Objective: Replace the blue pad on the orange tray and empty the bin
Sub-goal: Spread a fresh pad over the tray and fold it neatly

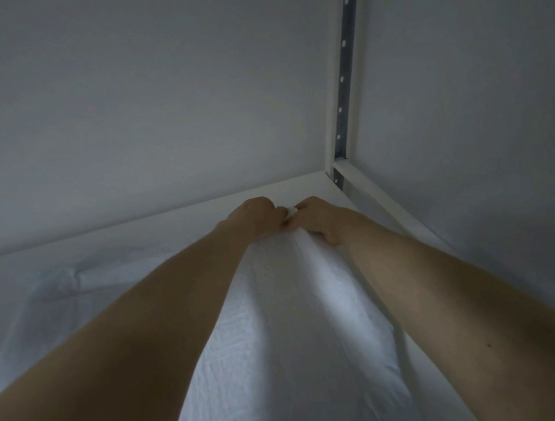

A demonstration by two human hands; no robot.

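— What fills most of the view?

— Two plain white walls. The back wall (126, 106) stands just beyond both grips. The side wall (477, 92) rises to the right of the right grip. They meet in a corner above and to the right of the grips.

— And underneath?

— The pad (279, 327). In the dim light it looks pale, white to faint blue, with a quilted texture. It runs from the grips back toward the person. It lies on a white base (137, 231), which shows as a bare band between the grips and the back wall. Left of the left grip the pad is rumpled and in shadow.

— The arms?

— Both are bare and stretched forward over the pad. The left forearm (145, 322) and right forearm (443, 279) converge, so the grips sit almost touching.

— Anything in that corner?

— A grey metal strip (344, 63) with a row of holes runs up it, above and right of the right grip. A white rail (378, 191) lies along the foot of the side wall, just right of that grip.

— Now the grips themselves.

— The left grip (256, 214) has its fingers curled and pinches the pad's far edge. The right grip (320, 218) pinches the same bit of edge just beside it. A small white bunch of pad shows between them — from there the pad forms a ridge between the forearms.
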